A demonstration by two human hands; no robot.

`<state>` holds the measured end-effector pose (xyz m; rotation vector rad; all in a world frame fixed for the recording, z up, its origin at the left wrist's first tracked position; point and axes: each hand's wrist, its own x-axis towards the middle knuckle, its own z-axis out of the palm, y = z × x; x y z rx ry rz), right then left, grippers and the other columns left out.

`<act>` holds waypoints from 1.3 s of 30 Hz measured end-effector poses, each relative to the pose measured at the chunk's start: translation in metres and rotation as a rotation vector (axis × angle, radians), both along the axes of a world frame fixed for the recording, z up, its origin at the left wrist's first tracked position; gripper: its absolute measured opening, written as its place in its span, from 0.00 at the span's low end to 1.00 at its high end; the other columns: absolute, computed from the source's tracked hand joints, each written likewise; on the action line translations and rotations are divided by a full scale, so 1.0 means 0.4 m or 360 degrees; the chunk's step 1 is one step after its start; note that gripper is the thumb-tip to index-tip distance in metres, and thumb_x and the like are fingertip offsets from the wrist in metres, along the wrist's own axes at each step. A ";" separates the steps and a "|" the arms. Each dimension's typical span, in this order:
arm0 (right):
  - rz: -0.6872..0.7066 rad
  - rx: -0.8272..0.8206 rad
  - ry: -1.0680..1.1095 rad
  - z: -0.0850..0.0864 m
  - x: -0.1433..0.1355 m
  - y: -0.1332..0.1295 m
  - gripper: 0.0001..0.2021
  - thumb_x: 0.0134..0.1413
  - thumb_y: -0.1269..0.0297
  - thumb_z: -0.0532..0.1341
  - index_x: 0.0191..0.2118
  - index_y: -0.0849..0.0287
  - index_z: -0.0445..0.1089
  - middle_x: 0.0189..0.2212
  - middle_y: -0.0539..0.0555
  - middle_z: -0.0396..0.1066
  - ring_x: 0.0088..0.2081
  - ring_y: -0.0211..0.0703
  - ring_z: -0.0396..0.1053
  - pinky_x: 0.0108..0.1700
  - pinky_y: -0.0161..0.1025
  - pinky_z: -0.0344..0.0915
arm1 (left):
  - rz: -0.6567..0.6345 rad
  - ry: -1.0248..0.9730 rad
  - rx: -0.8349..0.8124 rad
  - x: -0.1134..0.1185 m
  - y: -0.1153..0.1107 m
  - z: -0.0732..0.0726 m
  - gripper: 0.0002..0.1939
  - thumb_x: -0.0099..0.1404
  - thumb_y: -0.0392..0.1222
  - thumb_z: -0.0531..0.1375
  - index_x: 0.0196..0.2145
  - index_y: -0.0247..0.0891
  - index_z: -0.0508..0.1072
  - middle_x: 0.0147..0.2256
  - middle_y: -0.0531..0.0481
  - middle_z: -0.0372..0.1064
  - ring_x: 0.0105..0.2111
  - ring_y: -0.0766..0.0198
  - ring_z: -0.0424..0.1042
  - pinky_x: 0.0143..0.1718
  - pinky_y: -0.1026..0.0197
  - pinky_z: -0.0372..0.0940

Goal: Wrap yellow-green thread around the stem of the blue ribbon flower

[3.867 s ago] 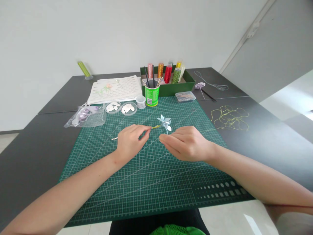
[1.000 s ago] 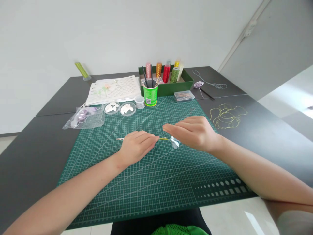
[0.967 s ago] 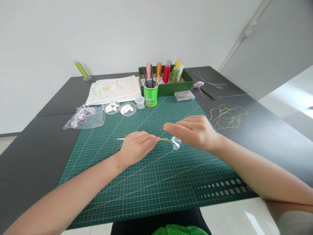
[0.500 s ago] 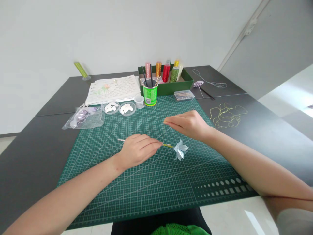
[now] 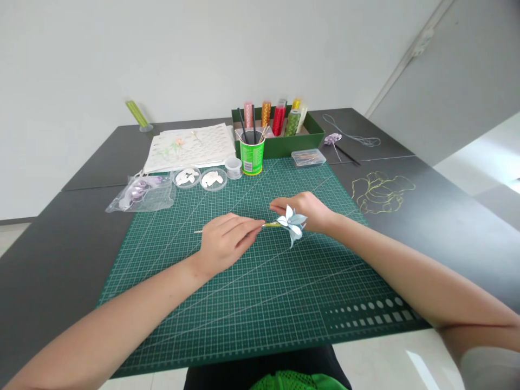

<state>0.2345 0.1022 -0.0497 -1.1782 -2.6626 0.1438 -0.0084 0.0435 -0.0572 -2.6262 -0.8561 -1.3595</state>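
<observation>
My left hand (image 5: 227, 238) is closed around the stem of an artificial flower (image 5: 293, 219), held level above the green cutting mat (image 5: 227, 319). Its pale blue-white petals point right, and a yellow-green stretch of stem shows between them and my fingertips. The stem's thin pale end sticks out left of the hand. My right hand (image 5: 312, 210) is just beyond the flower, fingers pressed together in a pinch. Petals partly cover that hand; anything thin between its fingertips is too small to make out.
Behind the hands stand a green cup (image 5: 252, 157) with black sticks, a green box (image 5: 284, 143) of thread spools and two dishes (image 5: 213, 187) of white pieces. A plastic bag (image 5: 142, 197) lies left; yellow-green thread (image 5: 382, 192) lies tangled at right.
The flower has risen and turned slightly as my left fingers shifted on its stem. My right hand has come down and left, from above the flower to behind it.
</observation>
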 end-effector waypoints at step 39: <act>0.0482 0.0885 0.0167 0.093 0.012 -0.102 0.11 0.68 0.71 0.53 0.45 0.57 0.73 0.20 0.46 0.69 0.20 0.33 0.57 0.24 0.37 0.48 | 0.0235 0.0357 -0.0234 0.011 0.015 -0.032 0.09 0.72 0.39 0.59 0.45 0.41 0.79 0.38 0.52 0.81 0.33 0.62 0.76 0.31 0.60 0.67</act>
